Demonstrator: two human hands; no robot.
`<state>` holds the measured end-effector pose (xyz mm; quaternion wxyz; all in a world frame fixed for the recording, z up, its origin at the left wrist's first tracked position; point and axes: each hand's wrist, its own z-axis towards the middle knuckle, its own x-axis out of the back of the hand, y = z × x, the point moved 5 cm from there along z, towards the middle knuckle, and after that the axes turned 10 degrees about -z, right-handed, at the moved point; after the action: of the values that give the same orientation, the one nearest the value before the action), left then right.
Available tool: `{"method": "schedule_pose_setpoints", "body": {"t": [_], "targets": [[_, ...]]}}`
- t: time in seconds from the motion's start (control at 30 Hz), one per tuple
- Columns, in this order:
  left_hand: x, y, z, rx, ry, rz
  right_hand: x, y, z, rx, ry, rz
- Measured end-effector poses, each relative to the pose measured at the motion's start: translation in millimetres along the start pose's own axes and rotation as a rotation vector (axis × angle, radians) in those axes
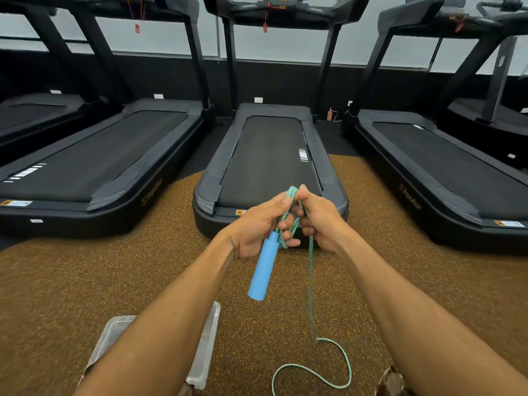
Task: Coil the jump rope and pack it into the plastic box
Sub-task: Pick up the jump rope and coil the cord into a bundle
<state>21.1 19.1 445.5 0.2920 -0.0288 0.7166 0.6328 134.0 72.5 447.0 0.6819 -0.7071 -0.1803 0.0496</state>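
Left hand [258, 224] grip closed on braided teal jump rope [310, 270] loops, blue foam handle [264, 270] dangling; right hand [320, 221] pinches strand. Risk: floor slack tangling, loops slipping before clear plastic box [205, 352].

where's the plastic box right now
In the head view the plastic box sits on the brown floor at lower left, partly hidden under the left forearm, below the dangling blue handle.

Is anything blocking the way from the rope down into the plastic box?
Partly: the left forearm crosses over the open plastic box. The rope is in both hands, its tail on the floor right of the box.
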Motion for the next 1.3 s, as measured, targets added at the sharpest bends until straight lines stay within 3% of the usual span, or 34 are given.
{"method": "schedule_pose_setpoints", "body": {"t": [0.13, 0.33, 0.47, 0.6, 0.83, 0.93, 1.07, 1.2, 1.3], "targets": [[1, 2, 0, -0.054, 0.006, -0.056, -8, 5, -4, 0.033, -0.11, 0.078], [0, 1, 2, -0.088, 0.02, -0.114, -5, 6, 1, 0.087, -0.123, -0.006], [4, 10, 4, -0.124, 0.059, -0.18, -10, 20, -3, 0.065, -0.227, 0.004], [9, 20, 6, -0.18, 0.096, -0.174, -6, 50, -5, 0.044, -0.095, -0.205], [22, 21, 15, -0.22, 0.224, -0.137, -21, 59, -29, 0.24, -0.149, -0.93], [25, 16, 18, -0.165, 0.231, -0.088, -23, 41, -33, 0.291, -0.156, -1.083], [32, 11, 15, -0.088, 0.222, -0.057, -20, 23, -36, 0.351, -0.168, -1.063], [32, 5, 9, -0.05, 0.193, -0.052, -15, 11, -31, 0.402, -0.157, -0.794], [32, 1, 7, -0.031, 0.171, 0.019, -8, 0, -28, 0.479, -0.096, -0.73]]}}
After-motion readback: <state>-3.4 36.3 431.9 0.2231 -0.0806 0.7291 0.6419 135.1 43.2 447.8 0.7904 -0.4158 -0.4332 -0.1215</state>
